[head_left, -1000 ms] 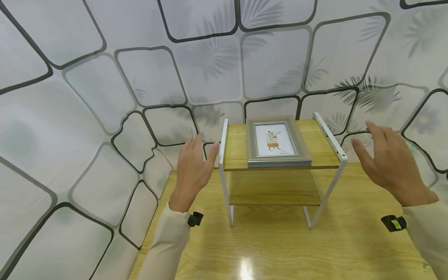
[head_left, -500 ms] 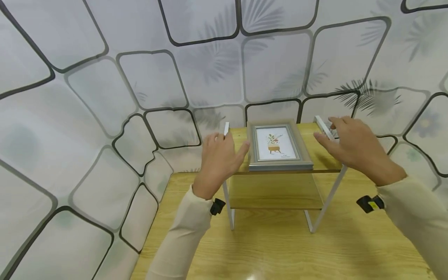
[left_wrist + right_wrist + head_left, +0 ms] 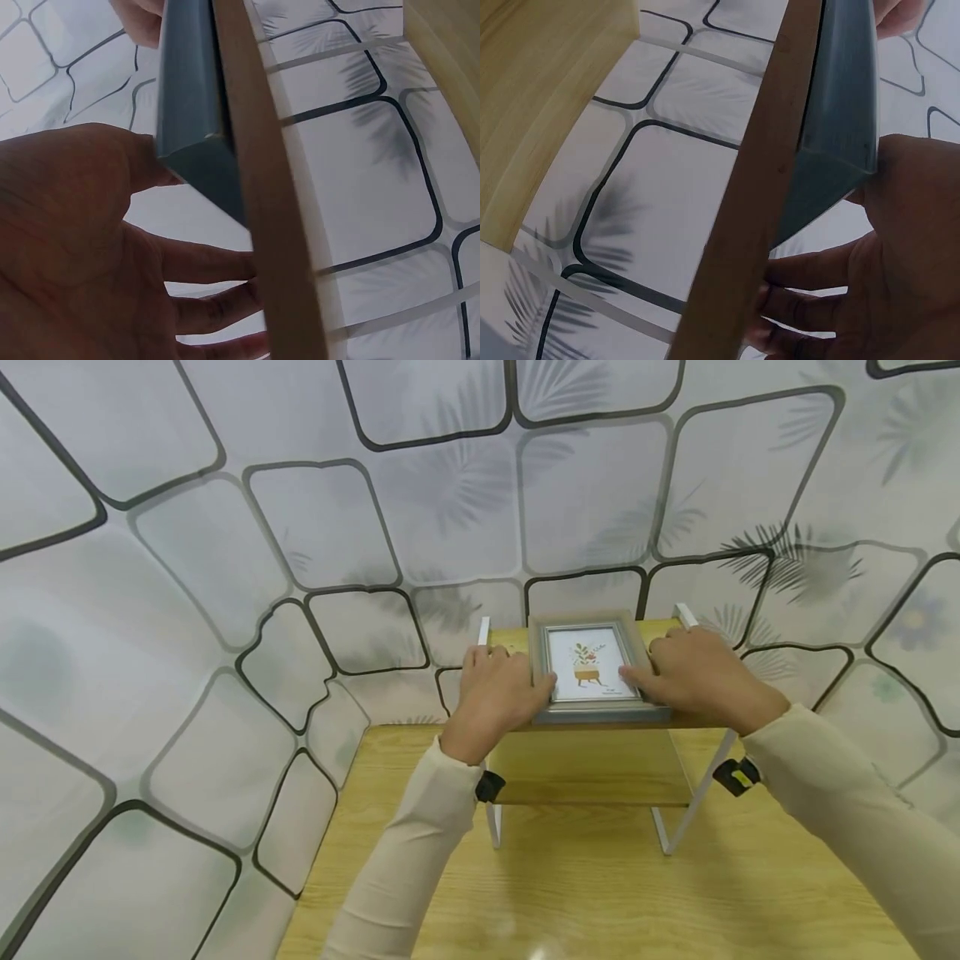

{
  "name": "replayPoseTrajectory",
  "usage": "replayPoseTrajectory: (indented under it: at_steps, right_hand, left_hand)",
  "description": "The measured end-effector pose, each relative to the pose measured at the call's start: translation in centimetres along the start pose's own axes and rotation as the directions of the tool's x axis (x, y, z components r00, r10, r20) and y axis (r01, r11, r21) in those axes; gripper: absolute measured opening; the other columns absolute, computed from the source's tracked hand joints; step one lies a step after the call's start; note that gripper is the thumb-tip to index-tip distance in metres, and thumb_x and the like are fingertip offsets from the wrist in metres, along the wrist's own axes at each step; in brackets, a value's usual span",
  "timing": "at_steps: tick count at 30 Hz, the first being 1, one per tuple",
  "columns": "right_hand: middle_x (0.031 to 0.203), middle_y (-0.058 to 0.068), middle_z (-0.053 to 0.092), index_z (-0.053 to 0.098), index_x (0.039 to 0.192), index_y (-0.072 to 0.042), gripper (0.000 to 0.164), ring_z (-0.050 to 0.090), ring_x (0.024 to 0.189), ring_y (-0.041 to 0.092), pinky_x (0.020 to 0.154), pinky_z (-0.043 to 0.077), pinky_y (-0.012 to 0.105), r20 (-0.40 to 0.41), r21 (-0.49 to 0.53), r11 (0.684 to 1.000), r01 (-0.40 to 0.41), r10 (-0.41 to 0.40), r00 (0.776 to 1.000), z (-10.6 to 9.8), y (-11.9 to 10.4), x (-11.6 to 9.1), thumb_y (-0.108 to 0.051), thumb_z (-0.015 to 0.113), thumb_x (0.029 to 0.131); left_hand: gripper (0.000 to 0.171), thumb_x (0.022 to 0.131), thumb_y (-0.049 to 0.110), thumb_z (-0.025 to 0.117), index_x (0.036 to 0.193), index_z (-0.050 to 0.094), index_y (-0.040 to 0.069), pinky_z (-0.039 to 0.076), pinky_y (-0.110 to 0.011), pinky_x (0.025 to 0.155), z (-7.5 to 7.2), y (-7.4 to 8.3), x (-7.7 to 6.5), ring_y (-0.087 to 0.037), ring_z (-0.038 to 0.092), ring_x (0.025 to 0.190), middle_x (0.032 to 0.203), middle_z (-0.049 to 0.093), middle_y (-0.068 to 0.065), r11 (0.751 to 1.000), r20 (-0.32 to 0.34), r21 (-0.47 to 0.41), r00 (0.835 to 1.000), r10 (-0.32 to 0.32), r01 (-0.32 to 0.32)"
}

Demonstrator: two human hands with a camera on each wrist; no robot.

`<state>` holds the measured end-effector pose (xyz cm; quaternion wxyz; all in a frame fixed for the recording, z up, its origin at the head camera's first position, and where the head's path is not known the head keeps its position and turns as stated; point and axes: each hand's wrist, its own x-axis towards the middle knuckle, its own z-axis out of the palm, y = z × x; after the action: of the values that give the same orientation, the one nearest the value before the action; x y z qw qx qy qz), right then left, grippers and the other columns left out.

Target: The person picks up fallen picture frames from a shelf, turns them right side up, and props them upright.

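A silver-grey picture frame (image 3: pixel 592 705) lies face up on the top board of a small two-tier shelf (image 3: pixel 512 639); its white print shows a plant in an orange pot. My left hand (image 3: pixel 495 692) holds the frame's left side, thumb over the front border. On the opposite side my right hand (image 3: pixel 693 672) grips it, its thumb lying over the right border. In the left wrist view the fingers (image 3: pixel 214 307) reach down beside the frame's edge (image 3: pixel 191 97) to the board. The right wrist view has the fingers (image 3: pixel 802 304) likewise beside the frame (image 3: pixel 840 112), at the board.
White metal side rails (image 3: pixel 683 613) stand up at both ends of the shelf's top. Below is a lower wooden board (image 3: pixel 588 768). The shelf stands on a wood-grain surface (image 3: pixel 570 893), close to a patterned wall covering (image 3: pixel 465 510) behind and at left.
Both hands have come inward from either side of the shelf and lowered onto the picture frame's two sides. The frame itself has not visibly shifted.
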<state>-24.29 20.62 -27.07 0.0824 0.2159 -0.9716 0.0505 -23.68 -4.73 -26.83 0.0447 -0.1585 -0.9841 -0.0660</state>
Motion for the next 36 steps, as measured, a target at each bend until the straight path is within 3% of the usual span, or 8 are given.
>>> replayPoseTrajectory:
  at_steps: [4, 8, 13, 20, 26, 30, 34, 36]
  right_hand:
    - [0.057, 0.005, 0.047, 0.049, 0.057, -0.012, 0.051, 0.043, 0.052, 0.021, 0.05, 0.034, 0.034, -0.004, 0.051, 0.998, -0.029, 0.029, 1.0, 0.2, -0.1, 0.2, -0.037, 0.059, 0.101]
    - [0.057, 0.005, 0.046, 0.048, 0.059, -0.011, 0.048, 0.041, 0.05, 0.019, 0.048, 0.032, 0.032, -0.009, 0.102, 0.993, -0.062, 0.063, 0.998, 0.2, -0.2, 0.2, -0.033, 0.061, 0.099]
    - [0.055, 0.004, 0.045, 0.048, 0.061, -0.01, 0.045, 0.04, 0.05, 0.018, 0.048, 0.032, 0.031, 0.002, 0.146, 0.985, -0.094, 0.095, 0.996, 0.3, -0.3, 0.2, -0.03, 0.061, 0.099]
    - [0.06, 0.006, 0.047, 0.05, 0.068, -0.006, 0.042, 0.042, 0.052, 0.019, 0.05, 0.034, 0.032, 0.006, 0.191, 0.974, -0.121, 0.122, 0.993, 0.0, -0.9, 0.1, -0.029, 0.06, 0.102]
    - [0.071, 0.012, 0.056, 0.056, 0.086, 0.0, 0.036, 0.051, 0.06, 0.024, 0.055, 0.042, 0.039, 0.016, 0.298, 0.938, -0.177, 0.18, 0.983, -0.7, -1.2, 0.0, -0.031, 0.062, 0.102]
    - [0.094, 0.026, 0.065, 0.06, 0.103, 0.01, 0.041, 0.062, 0.081, 0.038, 0.07, 0.051, 0.051, 0.013, 0.349, 0.918, -0.189, 0.196, 0.98, -1.0, -0.9, 0.2, -0.031, 0.063, 0.101]
    - [0.115, 0.033, 0.063, 0.06, 0.116, 0.012, 0.044, 0.062, 0.1, 0.048, 0.082, 0.05, 0.06, 0.008, 0.38, 0.905, -0.192, 0.204, 0.979, -1.3, -0.6, 0.4, -0.028, 0.065, 0.1]
    - [0.118, 0.034, 0.062, 0.06, 0.119, 0.013, 0.043, 0.061, 0.104, 0.051, 0.085, 0.049, 0.062, -0.001, 0.39, 0.9, -0.195, 0.212, 0.977, -1.5, -0.6, 0.5, -0.025, 0.066, 0.099]
  left_hand:
    - [0.055, 0.105, 0.046, 0.045, 0.061, 0.054, 0.014, 0.033, -0.048, 0.106, 0.5, 0.1, 0.4, -0.038, 0.052, 0.112, 0.089, 0.058, -0.006, 1.0, -0.003, -0.008, 1.0, 0.012, -0.012]
    - [0.053, 0.104, 0.037, 0.046, 0.056, 0.048, 0.015, 0.034, -0.047, 0.103, 0.7, 0.1, 0.6, -0.034, 0.052, 0.098, 0.079, 0.054, -0.005, 0.999, -0.027, -0.021, 0.999, 0.035, -0.036]
    - [0.053, 0.102, 0.032, 0.048, 0.052, 0.043, 0.016, 0.039, -0.042, 0.091, 0.7, 0.2, 0.6, -0.027, 0.049, 0.081, 0.07, 0.047, -0.003, 0.998, -0.053, -0.025, 0.997, 0.053, -0.054]
    - [0.048, 0.101, 0.034, 0.052, 0.057, 0.049, 0.014, 0.042, -0.039, 0.077, 0.8, 0.3, 0.6, -0.027, 0.049, 0.081, 0.076, 0.053, -0.006, 0.997, -0.085, -0.074, 0.996, 0.01, -0.017]
    - [0.047, 0.098, 0.026, 0.058, 0.057, 0.038, 0.014, 0.033, -0.029, 0.055, 0.7, 0.3, 0.8, -0.017, 0.036, 0.059, 0.061, 0.034, 0.0, 0.988, -0.211, -0.15, 0.978, 0.006, -0.039]
    - [0.047, 0.097, 0.022, 0.062, 0.06, 0.034, 0.015, 0.025, -0.025, 0.047, 0.7, 0.5, 0.9, -0.012, 0.026, 0.054, 0.061, 0.025, 0.002, 0.965, -0.273, -0.255, 0.962, -0.005, -0.067]
    - [0.04, 0.098, 0.026, 0.066, 0.068, 0.044, 0.011, 0.031, -0.026, 0.047, 0.7, 0.6, 0.9, -0.013, 0.033, 0.054, 0.065, 0.035, 0.0, 0.95, -0.28, -0.306, 0.96, -0.035, -0.055]
    - [0.031, 0.098, 0.029, 0.068, 0.079, 0.058, 0.007, 0.042, -0.029, 0.053, 0.6, 0.7, 0.8, -0.015, 0.047, 0.06, 0.074, 0.052, -0.003, 0.945, -0.277, -0.324, 0.959, -0.058, -0.036]
